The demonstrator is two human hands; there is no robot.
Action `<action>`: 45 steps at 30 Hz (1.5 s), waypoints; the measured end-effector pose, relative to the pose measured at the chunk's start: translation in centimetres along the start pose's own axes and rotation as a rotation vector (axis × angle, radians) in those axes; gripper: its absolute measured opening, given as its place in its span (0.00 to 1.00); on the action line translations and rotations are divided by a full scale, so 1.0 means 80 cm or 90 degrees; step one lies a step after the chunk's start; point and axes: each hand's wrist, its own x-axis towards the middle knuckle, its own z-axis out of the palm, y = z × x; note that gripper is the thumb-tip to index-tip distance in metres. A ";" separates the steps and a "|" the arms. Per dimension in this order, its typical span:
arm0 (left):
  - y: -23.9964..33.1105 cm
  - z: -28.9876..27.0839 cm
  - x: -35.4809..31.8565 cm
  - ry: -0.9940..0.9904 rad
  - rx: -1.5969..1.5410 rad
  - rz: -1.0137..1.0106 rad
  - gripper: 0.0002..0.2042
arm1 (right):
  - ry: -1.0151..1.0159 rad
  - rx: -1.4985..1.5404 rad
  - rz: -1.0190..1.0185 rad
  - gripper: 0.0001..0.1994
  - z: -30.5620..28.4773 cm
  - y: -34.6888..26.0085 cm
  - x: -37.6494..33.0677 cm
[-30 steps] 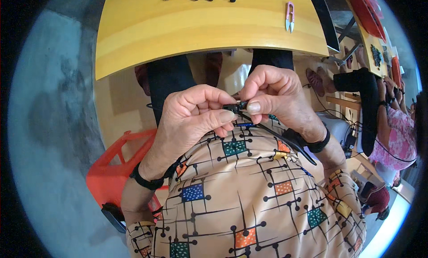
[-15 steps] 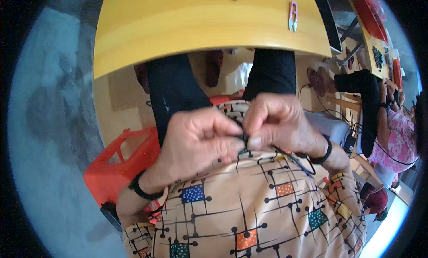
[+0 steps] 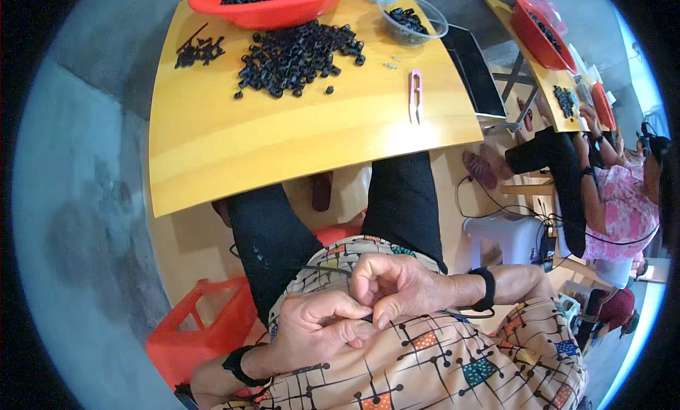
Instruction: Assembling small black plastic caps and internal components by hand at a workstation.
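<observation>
Apparently, we are adjusting a small black half-hidden piece (image 3: 367, 317), our left hand (image 3: 319, 326) pinching it, right hand (image 3: 406, 286) curling, grip unclear, next move probably needing steadiness.

view: left head fisheye | looks steeply down | hands (image 3: 322, 326) near | table (image 3: 312, 137) beyond

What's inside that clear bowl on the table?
The clear bowl holds small black parts. The top ones show; whatever lies beneath them, down at the bottom, is covered.
</observation>
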 end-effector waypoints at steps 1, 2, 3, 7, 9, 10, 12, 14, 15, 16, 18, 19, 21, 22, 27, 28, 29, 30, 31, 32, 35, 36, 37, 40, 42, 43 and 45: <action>-0.002 -0.001 0.004 0.027 -0.042 0.013 0.05 | 0.014 0.041 -0.003 0.12 -0.001 -0.003 0.004; -0.001 -0.003 0.010 0.023 -0.038 0.020 0.05 | 0.027 0.081 -0.007 0.12 -0.003 -0.006 0.007; 0.002 -0.006 0.015 0.037 -0.035 0.017 0.05 | 0.027 0.074 -0.013 0.12 -0.005 -0.013 0.008; 0.014 -0.018 0.042 0.082 -0.017 -0.045 0.06 | 0.144 -0.077 -0.035 0.07 -0.019 -0.035 0.014; 0.017 -0.022 0.057 0.085 -0.057 -0.054 0.10 | 0.145 -0.104 -0.070 0.06 -0.026 -0.043 0.018; 0.022 -0.023 0.066 0.082 -0.052 -0.052 0.10 | 0.143 -0.124 -0.100 0.06 -0.031 -0.049 0.020; 0.029 -0.030 0.079 0.081 0.065 0.010 0.13 | 0.203 -0.291 -0.106 0.05 -0.044 -0.078 0.022; 0.026 -0.050 0.102 0.138 0.144 0.104 0.16 | 0.282 -0.317 -0.148 0.04 -0.078 -0.106 0.029; 0.032 -0.062 0.114 0.194 0.128 0.099 0.16 | 0.352 -0.342 -0.180 0.05 -0.090 -0.132 0.036; 0.038 -0.078 0.130 0.225 0.223 0.119 0.14 | 0.371 -0.437 -0.304 0.05 -0.126 -0.148 0.043; 0.040 -0.109 0.164 0.297 0.286 0.176 0.12 | 0.464 -0.480 -0.369 0.05 -0.167 -0.195 0.057; 0.042 -0.115 0.185 0.313 0.294 0.200 0.12 | 0.497 -0.516 -0.380 0.06 -0.198 -0.215 0.056; 0.033 -0.130 0.217 0.310 0.313 0.229 0.12 | 0.558 -0.503 -0.388 0.08 -0.234 -0.246 0.075; 0.028 -0.134 0.232 0.303 0.329 0.256 0.11 | 0.564 -0.510 -0.402 0.09 -0.248 -0.256 0.081; 0.016 -0.131 0.272 0.352 0.590 0.368 0.11 | 0.612 -0.649 -0.342 0.08 -0.271 -0.246 0.100; 0.015 -0.129 0.274 0.364 0.649 0.386 0.10 | 0.584 -0.751 -0.299 0.07 -0.271 -0.236 0.096; 0.015 -0.128 0.273 0.362 0.650 0.381 0.10 | 0.576 -0.846 -0.276 0.06 -0.260 -0.222 0.098; 0.015 -0.127 0.273 0.373 0.637 0.386 0.10 | 0.531 -0.947 -0.344 0.07 -0.272 -0.205 0.103; 0.014 -0.128 0.271 0.386 0.626 0.392 0.10 | 0.528 -0.962 -0.284 0.08 -0.264 -0.199 0.108; 0.014 -0.130 0.269 0.387 0.629 0.388 0.10 | 0.524 -0.976 -0.224 0.08 -0.253 -0.193 0.112; 0.013 -0.133 0.267 0.401 0.519 0.405 0.09 | 0.523 -1.055 -0.221 0.06 -0.254 -0.183 0.121; 0.013 -0.135 0.269 0.426 0.458 0.385 0.08 | 0.520 -1.105 -0.218 0.05 -0.257 -0.180 0.124; 0.012 -0.136 0.271 0.453 0.395 0.364 0.07 | 0.517 -1.105 -0.219 0.05 -0.260 -0.180 0.126; 0.013 -0.139 0.270 0.451 0.378 0.346 0.06 | 0.501 -1.135 -0.125 0.07 -0.264 -0.179 0.130; 0.014 -0.138 0.268 0.450 0.378 0.344 0.06 | 0.514 -1.102 -0.112 0.07 -0.263 -0.177 0.130; 0.014 -0.138 0.268 0.446 0.376 0.340 0.06 | 0.515 -1.103 -0.108 0.07 -0.264 -0.176 0.130; 0.017 -0.138 0.269 0.444 0.375 0.327 0.06 | 0.537 -1.117 -0.135 0.07 -0.267 -0.174 0.130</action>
